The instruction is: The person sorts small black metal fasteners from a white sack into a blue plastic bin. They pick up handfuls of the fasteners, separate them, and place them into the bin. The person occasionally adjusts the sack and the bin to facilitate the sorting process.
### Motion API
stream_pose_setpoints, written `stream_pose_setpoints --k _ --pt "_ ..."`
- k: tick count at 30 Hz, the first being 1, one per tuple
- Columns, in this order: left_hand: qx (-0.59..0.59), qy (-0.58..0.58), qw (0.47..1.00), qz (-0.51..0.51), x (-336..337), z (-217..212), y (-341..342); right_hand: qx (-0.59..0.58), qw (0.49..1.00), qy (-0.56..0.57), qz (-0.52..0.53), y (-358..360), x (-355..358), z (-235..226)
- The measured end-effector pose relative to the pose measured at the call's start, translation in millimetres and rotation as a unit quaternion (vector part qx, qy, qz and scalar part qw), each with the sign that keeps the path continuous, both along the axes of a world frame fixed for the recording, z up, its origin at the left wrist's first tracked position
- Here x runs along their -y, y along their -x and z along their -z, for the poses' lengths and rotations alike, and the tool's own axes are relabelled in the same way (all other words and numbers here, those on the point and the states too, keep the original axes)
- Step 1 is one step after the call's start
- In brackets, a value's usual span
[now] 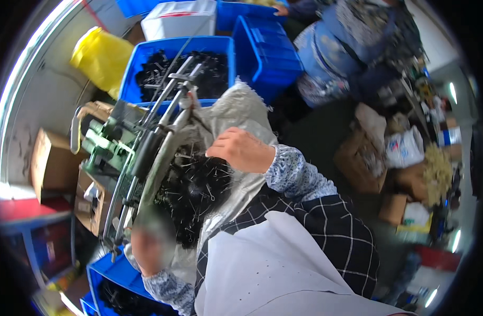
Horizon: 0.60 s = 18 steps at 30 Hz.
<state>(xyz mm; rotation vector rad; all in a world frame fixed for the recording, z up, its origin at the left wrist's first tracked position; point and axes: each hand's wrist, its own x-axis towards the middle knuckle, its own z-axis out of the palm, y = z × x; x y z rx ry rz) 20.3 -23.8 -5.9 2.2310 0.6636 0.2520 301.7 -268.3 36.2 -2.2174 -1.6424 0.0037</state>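
Note:
A heap of small black parts with thin metal pins (191, 184) lies on a white woven sack (241, 113) in front of me. My right hand (244, 150) is over the heap's upper right edge, its fingers curled together. Whatever may be between its fingertips is too small or hidden to make out. My left hand (149, 247) is at the heap's lower left, beside the lower end of a metal-railed machine (146, 139). A blurred patch covers its fingers, so neither their pose nor anything in them can be read.
The machine's rails slant along the heap's left side. Beyond stands a blue bin (231, 63) of similar black parts, near a yellow bag (101, 60). Another blue bin (107, 263) is at lower left. A co-worker (347, 52) stands at upper right; cardboard boxes (360, 158) sit at right.

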Motion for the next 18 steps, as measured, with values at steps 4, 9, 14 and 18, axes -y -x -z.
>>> stream_pose_setpoints --k 4,9,14,18 --pt "0.025 0.019 1.000 -0.001 -6 -6 0 -0.043 0.999 0.010 -0.020 7 1 15" --pt "0.113 0.106 0.987 -0.044 -19 -7 29 -0.158 0.981 -0.039 -0.103 19 -9 48" --pt "0.169 0.210 0.960 -0.079 -12 -27 33 -0.098 0.995 -0.017 -0.023 11 3 70" --pt "0.208 0.222 0.950 -0.071 -6 -26 39 -0.108 0.985 0.099 0.091 4 30 58"
